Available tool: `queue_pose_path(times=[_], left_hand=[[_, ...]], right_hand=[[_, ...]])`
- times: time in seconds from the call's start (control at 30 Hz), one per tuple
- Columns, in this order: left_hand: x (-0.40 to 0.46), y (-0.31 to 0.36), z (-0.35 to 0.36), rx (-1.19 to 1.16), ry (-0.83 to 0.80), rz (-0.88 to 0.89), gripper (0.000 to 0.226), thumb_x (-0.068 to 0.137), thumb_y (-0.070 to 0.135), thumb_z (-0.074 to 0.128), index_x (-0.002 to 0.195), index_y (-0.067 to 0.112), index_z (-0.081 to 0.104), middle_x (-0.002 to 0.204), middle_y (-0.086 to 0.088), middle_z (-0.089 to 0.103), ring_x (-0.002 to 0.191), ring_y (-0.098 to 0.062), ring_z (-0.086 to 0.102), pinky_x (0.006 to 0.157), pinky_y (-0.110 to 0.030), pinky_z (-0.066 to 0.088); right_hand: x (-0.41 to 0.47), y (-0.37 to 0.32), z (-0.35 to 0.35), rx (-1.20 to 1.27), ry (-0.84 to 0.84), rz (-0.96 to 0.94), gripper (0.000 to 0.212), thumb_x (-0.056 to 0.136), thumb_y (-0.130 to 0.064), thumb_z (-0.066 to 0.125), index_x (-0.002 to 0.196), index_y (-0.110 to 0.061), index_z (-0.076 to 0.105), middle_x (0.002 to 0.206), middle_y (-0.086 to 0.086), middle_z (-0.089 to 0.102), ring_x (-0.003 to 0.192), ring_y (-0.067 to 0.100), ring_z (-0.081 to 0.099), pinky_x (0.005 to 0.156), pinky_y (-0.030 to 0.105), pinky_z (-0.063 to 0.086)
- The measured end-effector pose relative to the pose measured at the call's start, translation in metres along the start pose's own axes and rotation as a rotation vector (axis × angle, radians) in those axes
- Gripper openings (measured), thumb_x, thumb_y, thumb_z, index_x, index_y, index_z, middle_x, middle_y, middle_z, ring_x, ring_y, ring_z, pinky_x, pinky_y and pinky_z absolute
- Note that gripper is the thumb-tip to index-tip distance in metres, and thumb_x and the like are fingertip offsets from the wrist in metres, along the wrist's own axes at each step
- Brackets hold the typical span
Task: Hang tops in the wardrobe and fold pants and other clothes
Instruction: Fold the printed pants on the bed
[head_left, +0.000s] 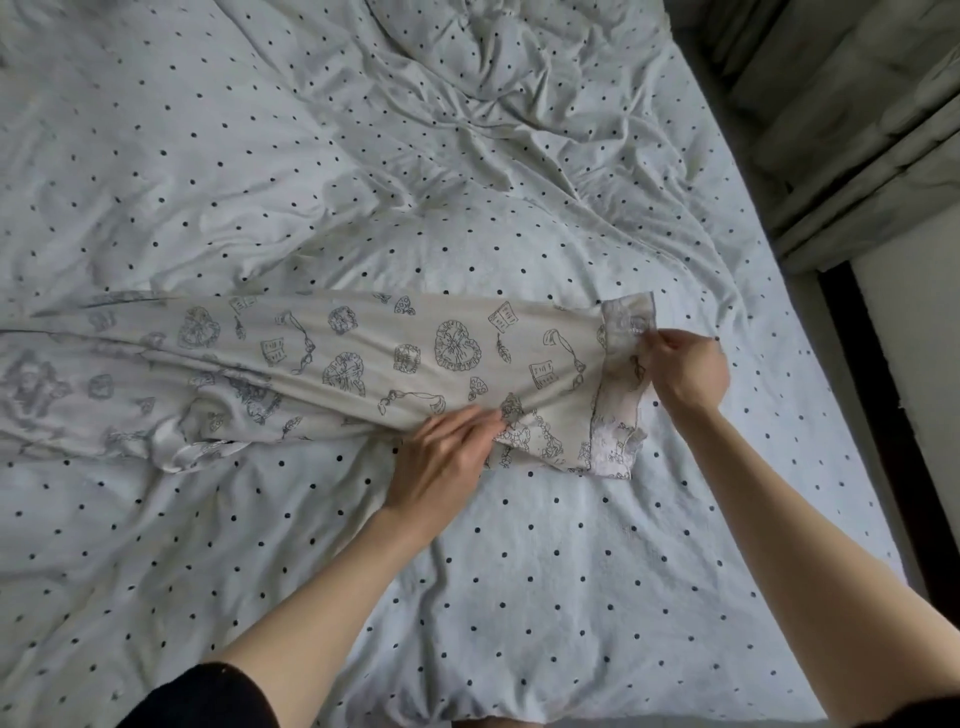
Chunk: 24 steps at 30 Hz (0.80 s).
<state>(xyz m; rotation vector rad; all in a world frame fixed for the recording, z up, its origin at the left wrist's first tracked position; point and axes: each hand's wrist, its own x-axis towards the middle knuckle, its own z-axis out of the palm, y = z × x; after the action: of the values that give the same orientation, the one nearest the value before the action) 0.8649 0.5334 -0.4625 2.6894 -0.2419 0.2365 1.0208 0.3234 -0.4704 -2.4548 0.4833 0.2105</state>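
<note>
A pair of cream pants (363, 353) printed with dark line drawings lies stretched across the bed, legs running left and the waistband (621, 384) at the right. My left hand (447, 457) rests on the near edge of the pants with fingers extended, pressing the fabric where it bunches. My right hand (685, 369) pinches the waistband's upper right part and holds it slightly raised. The far left of the pants is crumpled and blurred.
The bed is covered by a rumpled white duvet with black dots (363, 156). Its right edge (810, 364) drops to a dark floor strip. Grey-green curtains (857, 119) hang at the upper right beside a pale wall.
</note>
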Motion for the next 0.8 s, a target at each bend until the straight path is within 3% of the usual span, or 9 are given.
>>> queue_pose_path(times=[0.07, 0.1, 0.17, 0.27, 0.33, 0.43, 0.5, 0.63, 0.8], left_hand=[[0.002, -0.001, 0.001, 0.064, -0.063, -0.009, 0.047, 0.068, -0.006, 0.076, 0.113, 0.005, 0.067, 0.120, -0.011, 0.065, 0.113, -0.029, 0.060, 0.089, -0.044, 0.051], [0.002, -0.003, 0.001, 0.096, -0.072, -0.028, 0.052, 0.067, -0.005, 0.075, 0.117, 0.006, 0.064, 0.125, -0.012, 0.061, 0.117, -0.030, 0.057, 0.092, -0.046, 0.049], [-0.004, -0.012, -0.004, 0.144, -0.047, -0.137, 0.053, 0.064, -0.003, 0.076, 0.115, 0.008, 0.064, 0.121, -0.013, 0.061, 0.114, -0.029, 0.055, 0.091, -0.043, 0.045], [-0.026, -0.034, -0.019, 0.204, -0.025, -0.377, 0.043, 0.064, 0.008, 0.081, 0.104, 0.008, 0.064, 0.111, -0.012, 0.062, 0.098, -0.031, 0.055, 0.080, -0.041, 0.040], [-0.043, -0.050, -0.029, 0.233, -0.058, -0.477, 0.040, 0.066, 0.006, 0.080, 0.102, 0.008, 0.063, 0.112, -0.012, 0.061, 0.096, -0.034, 0.058, 0.079, -0.042, 0.039], [-0.057, -0.071, -0.040, 0.277, -0.125, -0.485, 0.040, 0.071, -0.002, 0.073, 0.109, 0.007, 0.063, 0.129, -0.015, 0.055, 0.117, -0.037, 0.053, 0.087, -0.047, 0.043], [-0.054, -0.081, -0.044, 0.327, -0.134, -0.462, 0.043, 0.073, -0.006, 0.069, 0.113, 0.006, 0.064, 0.139, -0.018, 0.047, 0.127, -0.040, 0.044, 0.090, -0.053, 0.042], [-0.045, -0.091, -0.047, 0.383, -0.105, -0.563, 0.043, 0.077, -0.004, 0.065, 0.116, 0.014, 0.065, 0.128, -0.020, 0.051, 0.109, -0.040, 0.051, 0.083, -0.050, 0.043], [-0.059, -0.107, -0.058, 0.381, 0.002, -0.571, 0.018, 0.073, -0.002, 0.072, 0.088, 0.006, 0.067, 0.091, -0.017, 0.059, 0.082, -0.036, 0.057, 0.066, -0.044, 0.043]], right_hand=[[-0.007, -0.004, 0.004, 0.005, 0.065, 0.012, 0.021, 0.088, -0.019, 0.048, 0.071, -0.017, 0.060, 0.072, 0.006, 0.057, 0.082, 0.032, 0.053, 0.077, 0.036, 0.035], [-0.012, -0.006, 0.006, -0.014, 0.103, -0.014, 0.016, 0.091, -0.022, 0.049, 0.092, -0.020, 0.065, 0.094, 0.008, 0.061, 0.098, 0.032, 0.053, 0.087, 0.040, 0.034], [-0.036, -0.012, 0.016, -0.084, 0.129, -0.190, 0.032, 0.091, -0.031, 0.054, 0.119, -0.013, 0.057, 0.118, 0.012, 0.055, 0.112, 0.032, 0.048, 0.094, 0.045, 0.031], [-0.095, -0.018, 0.038, -0.166, 0.053, -0.656, 0.037, 0.084, -0.036, 0.067, 0.109, -0.009, 0.060, 0.104, 0.012, 0.060, 0.096, 0.030, 0.057, 0.085, 0.047, 0.039], [-0.129, -0.017, 0.054, -0.291, -0.078, -0.863, 0.048, 0.074, -0.042, 0.075, 0.108, -0.012, 0.063, 0.104, 0.010, 0.062, 0.093, 0.028, 0.060, 0.083, 0.047, 0.043], [-0.144, -0.016, 0.069, -0.489, -0.313, -0.876, 0.064, 0.079, -0.051, 0.065, 0.133, -0.022, 0.048, 0.138, 0.004, 0.046, 0.125, 0.025, 0.045, 0.101, 0.050, 0.030], [-0.127, -0.015, 0.070, -0.482, -0.307, -0.791, 0.051, 0.091, -0.046, 0.050, 0.139, -0.029, 0.041, 0.148, -0.004, 0.036, 0.137, 0.016, 0.029, 0.109, 0.046, 0.016], [-0.095, -0.028, 0.045, -0.265, -0.144, -0.696, 0.025, 0.090, -0.022, 0.059, 0.113, -0.017, 0.068, 0.118, 0.003, 0.066, 0.115, 0.025, 0.056, 0.104, 0.045, 0.025], [-0.091, -0.040, 0.035, -0.237, -0.047, -0.659, 0.019, 0.084, -0.008, 0.063, 0.100, -0.008, 0.072, 0.098, 0.012, 0.071, 0.097, 0.034, 0.062, 0.093, 0.047, 0.037]])
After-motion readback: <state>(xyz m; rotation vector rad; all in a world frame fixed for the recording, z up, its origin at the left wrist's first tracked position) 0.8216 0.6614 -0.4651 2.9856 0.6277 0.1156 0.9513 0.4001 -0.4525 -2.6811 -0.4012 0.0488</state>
